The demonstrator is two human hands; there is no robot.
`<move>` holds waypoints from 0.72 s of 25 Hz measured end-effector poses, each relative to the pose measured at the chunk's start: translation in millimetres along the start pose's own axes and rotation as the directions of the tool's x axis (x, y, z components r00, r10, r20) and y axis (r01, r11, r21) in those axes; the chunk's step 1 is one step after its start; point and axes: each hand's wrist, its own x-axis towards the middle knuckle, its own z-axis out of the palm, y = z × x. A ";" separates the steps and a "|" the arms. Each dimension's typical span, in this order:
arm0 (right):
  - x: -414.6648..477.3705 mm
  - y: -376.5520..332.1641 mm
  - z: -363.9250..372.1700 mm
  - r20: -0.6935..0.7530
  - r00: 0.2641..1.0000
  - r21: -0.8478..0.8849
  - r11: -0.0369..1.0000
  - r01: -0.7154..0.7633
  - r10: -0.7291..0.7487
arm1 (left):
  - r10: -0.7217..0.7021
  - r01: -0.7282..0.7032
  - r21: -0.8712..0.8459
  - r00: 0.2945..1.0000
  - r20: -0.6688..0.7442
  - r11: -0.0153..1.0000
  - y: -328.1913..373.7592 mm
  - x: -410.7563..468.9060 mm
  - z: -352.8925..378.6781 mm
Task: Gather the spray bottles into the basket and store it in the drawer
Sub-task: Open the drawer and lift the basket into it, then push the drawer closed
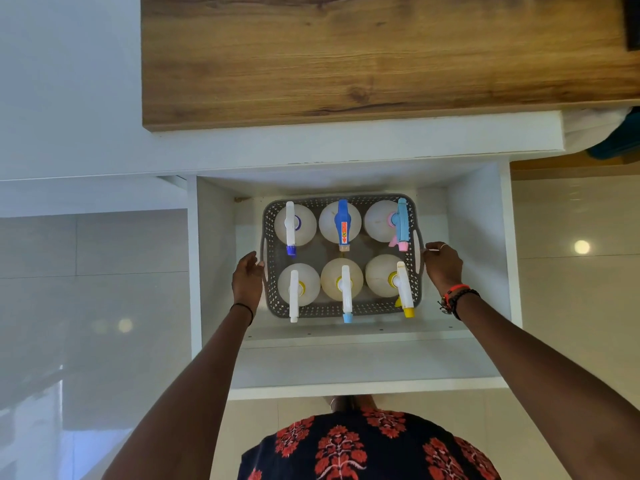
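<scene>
A grey perforated basket (341, 310) sits on the floor of the open white drawer (360, 362). Several translucent spray bottles stand in it in two rows, among them one with a dark blue trigger head (342, 221), one with a light blue and pink head (401, 223) and one with a yellow-tipped head (404, 289). My left hand (247, 278) is at the basket's left side, fingers loosely apart, tips at the left handle. My right hand (443, 265) is at the right side, fingertips touching the right handle. Neither hand wraps around a handle.
A wooden countertop (346, 57) overhangs the back of the drawer. The drawer's white side walls (474, 237) stand close to both hands. Glossy tiled floor (571, 271) lies to the right and a pale cabinet front (86, 271) to the left.
</scene>
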 end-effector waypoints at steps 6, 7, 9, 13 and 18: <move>-41.5 18.0 -31.2 -0.049 0.993 0.048 0.993 -0.106 0.108 | 0.072 -0.068 0.025 0.974 -0.214 0.997 2.9 -51.0 -30.9; -51.0 21.7 -35.0 -0.052 0.991 0.056 0.991 -0.119 0.122 | 0.083 -0.078 0.032 0.970 -0.227 0.996 3.4 -59.8 -34.6; -72.6 26.7 -42.0 -0.055 0.991 0.068 0.991 -0.116 0.120 | 0.099 -0.097 0.021 0.967 -0.233 0.995 6.0 -79.0 -38.8; -119.7 28.8 -48.1 -0.066 0.998 -0.016 1.000 0.014 -0.015 | 0.200 -0.171 0.118 0.933 -0.300 0.978 11.4 -124.4 -38.0; -178.7 23.5 -45.9 -0.038 0.984 -0.062 0.983 0.171 -0.173 | 0.444 -0.383 0.325 0.885 -0.138 0.865 7.5 -188.2 -23.6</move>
